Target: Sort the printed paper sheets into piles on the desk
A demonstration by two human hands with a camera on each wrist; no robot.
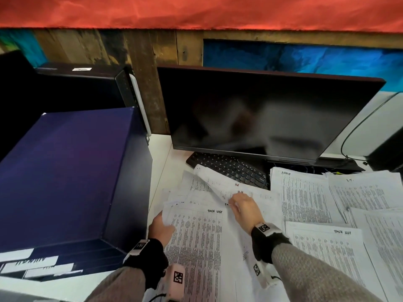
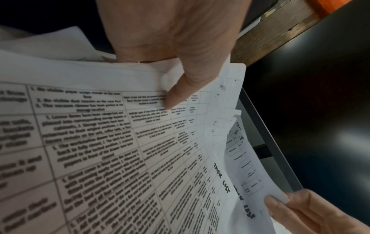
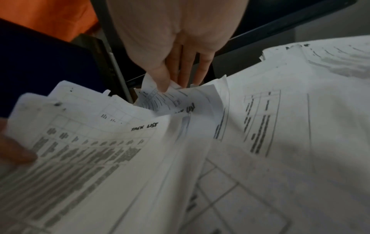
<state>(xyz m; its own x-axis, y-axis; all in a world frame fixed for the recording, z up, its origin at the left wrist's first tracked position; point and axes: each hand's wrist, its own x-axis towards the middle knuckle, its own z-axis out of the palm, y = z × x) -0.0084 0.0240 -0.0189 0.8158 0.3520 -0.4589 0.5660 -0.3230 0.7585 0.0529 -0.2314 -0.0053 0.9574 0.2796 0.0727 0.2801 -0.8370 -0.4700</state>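
A loose stack of printed sheets (image 1: 196, 240), topped by one headed "TASK LIST", sits in front of me. My left hand (image 1: 165, 219) grips its left edge, with the thumb (image 2: 176, 95) pressing on the top sheet (image 2: 120, 142). My right hand (image 1: 233, 200) pinches the corner of one curled sheet (image 1: 213, 179) and lifts it off the stack toward the keyboard. In the right wrist view the right hand's thumb and fingers (image 3: 170, 82) close on that sheet (image 3: 160, 101). Sorted piles lie to the right: one (image 1: 305, 192), a second (image 1: 366, 192) and a "TASK LIST" pile (image 1: 327, 247).
A dark monitor (image 1: 261, 114) stands behind the papers, with a black keyboard (image 1: 229, 166) partly under it and under the sheets. A big dark blue box (image 1: 69, 171) stands at the left beside a black computer case (image 1: 76, 88). A black cable (image 1: 353, 131) loops at the right.
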